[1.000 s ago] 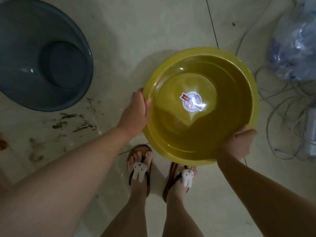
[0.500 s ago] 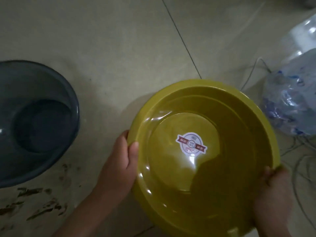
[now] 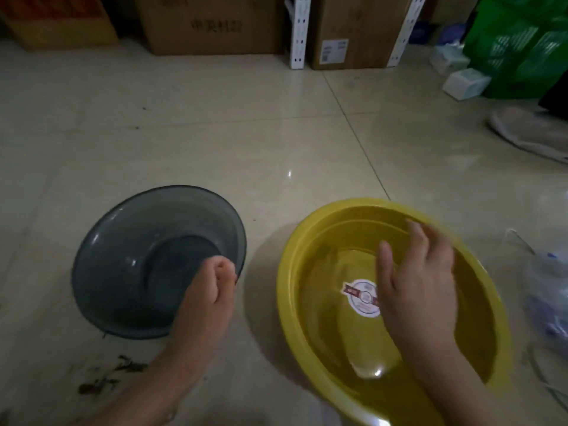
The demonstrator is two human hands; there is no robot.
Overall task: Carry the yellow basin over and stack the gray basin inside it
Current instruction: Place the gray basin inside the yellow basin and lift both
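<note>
The gray basin (image 3: 123,256) sits upright on the tiled floor at centre left. My left hand (image 3: 209,290) is curled over its near right rim, fingers closed on the edge. The yellow basin (image 3: 307,241) rests on the floor just to the right, a small gap apart from the gray one, with a round sticker (image 3: 361,298) on its bottom. My right hand (image 3: 418,284) hovers over the yellow basin's inside, fingers spread and blurred, holding nothing.
Cardboard boxes (image 3: 212,23) and white shelf posts (image 3: 296,32) line the back. A green bag (image 3: 522,41), a small white box (image 3: 467,83) and a pale cloth (image 3: 528,130) lie at the right. A plastic bag (image 3: 550,296) borders the yellow basin. Dirt smears (image 3: 104,379) mark the near floor.
The yellow basin went from being held in both hands to resting on the floor beside the gray basin. My left hand moved to the gray basin's rim; my right hand let go.
</note>
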